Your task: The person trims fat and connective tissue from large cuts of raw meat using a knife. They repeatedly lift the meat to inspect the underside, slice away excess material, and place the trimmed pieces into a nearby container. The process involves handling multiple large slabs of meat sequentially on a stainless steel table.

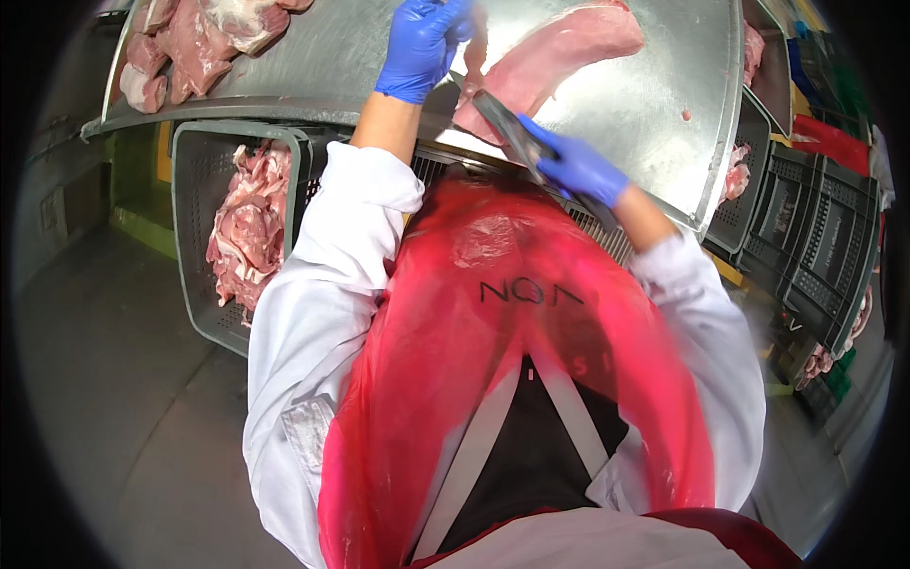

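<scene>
A long pink cut of meat [571,45] lies on the steel work table [694,114]. My left hand [421,49], in a blue glove, is closed on a thin strip of meat [477,38] at the upper end of the left forearm. My right hand [578,163], also gloved in blue, grips a knife [500,119], whose blade reaches over the near end of the long cut, beside the strip. The blade's exact contact with the meat is unclear.
Raw meat pieces [194,52] are piled at the table's upper left. A grey crate [190,237] of trimmings [248,223] stands below them. Stacked grey crates [806,247], some with meat, line the right side. My red plastic apron [436,360] faces the table's near edge.
</scene>
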The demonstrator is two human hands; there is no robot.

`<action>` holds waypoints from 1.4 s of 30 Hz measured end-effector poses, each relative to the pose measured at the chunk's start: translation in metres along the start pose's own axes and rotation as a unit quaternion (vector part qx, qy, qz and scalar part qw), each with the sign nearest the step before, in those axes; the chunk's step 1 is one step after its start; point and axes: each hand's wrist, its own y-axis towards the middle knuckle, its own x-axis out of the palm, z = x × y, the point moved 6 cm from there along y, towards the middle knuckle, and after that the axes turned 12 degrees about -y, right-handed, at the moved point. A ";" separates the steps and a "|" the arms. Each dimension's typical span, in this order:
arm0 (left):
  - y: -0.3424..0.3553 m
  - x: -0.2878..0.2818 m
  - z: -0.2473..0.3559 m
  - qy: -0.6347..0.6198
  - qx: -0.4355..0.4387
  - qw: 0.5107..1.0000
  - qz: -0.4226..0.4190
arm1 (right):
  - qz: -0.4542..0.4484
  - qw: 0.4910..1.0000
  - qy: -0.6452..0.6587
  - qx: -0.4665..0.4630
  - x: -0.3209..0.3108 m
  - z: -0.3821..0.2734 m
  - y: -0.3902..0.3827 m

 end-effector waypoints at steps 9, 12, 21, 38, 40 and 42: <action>-0.116 0.021 0.196 0.086 0.271 0.939 0.196 | -0.091 0.993 0.036 -0.066 0.005 -0.003 -0.035; -0.202 -0.007 0.264 0.155 0.332 0.845 0.389 | -0.003 0.990 0.135 -0.048 -0.026 0.066 -0.052; -0.257 -0.176 0.250 0.808 -0.039 0.546 0.219 | 0.283 0.926 0.250 0.031 -0.107 0.195 -0.070; 0.259 0.068 -0.315 0.624 -0.249 0.631 -0.388 | 0.433 0.804 0.395 0.100 -0.084 0.239 -0.077; 0.251 0.074 -0.305 0.627 -0.224 0.637 -0.388 | 0.445 0.802 0.387 0.099 -0.089 0.234 -0.070; 0.245 0.066 -0.298 0.584 -0.198 0.693 -0.373 | 0.454 0.813 0.346 0.116 -0.108 0.224 -0.051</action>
